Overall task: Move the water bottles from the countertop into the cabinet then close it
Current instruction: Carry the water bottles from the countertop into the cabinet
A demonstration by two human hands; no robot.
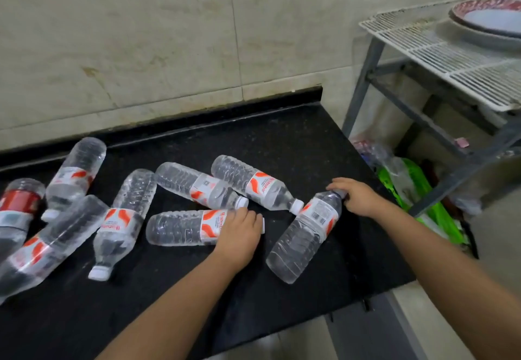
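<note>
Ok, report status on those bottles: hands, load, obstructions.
Left hand grips a clear plastic water bottle lying flat. Right hand grips the neck of another clear bottle. All bottles on the black countertop. Cabinet out of view.

This is looking like a home kitchen. A black stone countertop (282, 139) is running along a wall of big pale tiles (141, 35). Beside it a white wire rack (439, 49) is holding stacked plates (487, 18), and water bottles (180, 227) are lying on the counter.

Clear ribbed plastic bottles (180, 227) on speckled, matt black stone countertop (282, 139).
</note>
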